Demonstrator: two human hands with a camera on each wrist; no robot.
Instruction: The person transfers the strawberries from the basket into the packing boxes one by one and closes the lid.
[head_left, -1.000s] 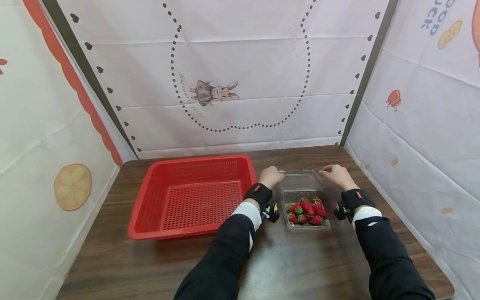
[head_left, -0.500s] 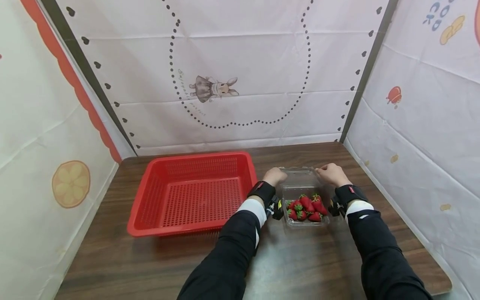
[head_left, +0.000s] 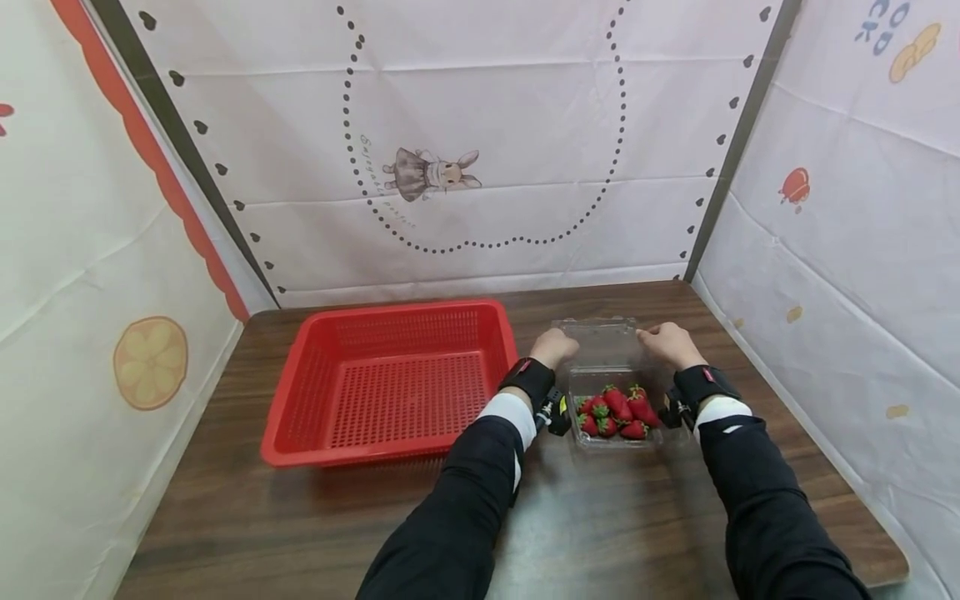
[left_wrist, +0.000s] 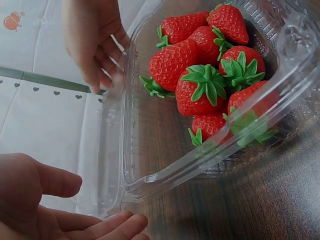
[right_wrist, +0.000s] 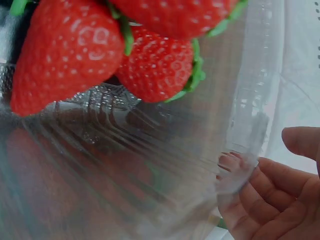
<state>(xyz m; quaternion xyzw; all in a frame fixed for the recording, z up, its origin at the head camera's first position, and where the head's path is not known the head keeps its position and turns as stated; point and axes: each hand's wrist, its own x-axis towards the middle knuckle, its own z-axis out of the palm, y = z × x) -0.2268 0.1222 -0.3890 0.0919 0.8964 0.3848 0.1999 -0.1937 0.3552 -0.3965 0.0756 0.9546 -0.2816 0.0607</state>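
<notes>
A clear plastic clamshell box [head_left: 615, 444] stands on the table with its lid [head_left: 603, 343] up at the far side. Several red strawberries [head_left: 617, 410] with green leaves lie in its base. My left hand [head_left: 555, 347] is at the lid's left side; in the left wrist view its thumb [left_wrist: 62, 181] stands apart from its fingers [left_wrist: 107, 231], which reach to the lid's edge. At the lid's right side is my right hand [head_left: 671, 344]. The right wrist view shows its fingers [right_wrist: 240, 200] behind the clear plastic, touching it, with the thumb [right_wrist: 302, 141] apart.
Left of the box is a red plastic basket [head_left: 390, 454] with a perforated floor. The brown wooden table [head_left: 615, 525] ends against white printed cloth walls [head_left: 480, 108] at the back and both sides.
My hands have drawn slightly inward along the lid's sides. The lid's far edge appears higher than before. Strawberries and basket keep their places; the head view has shifted slightly.
</notes>
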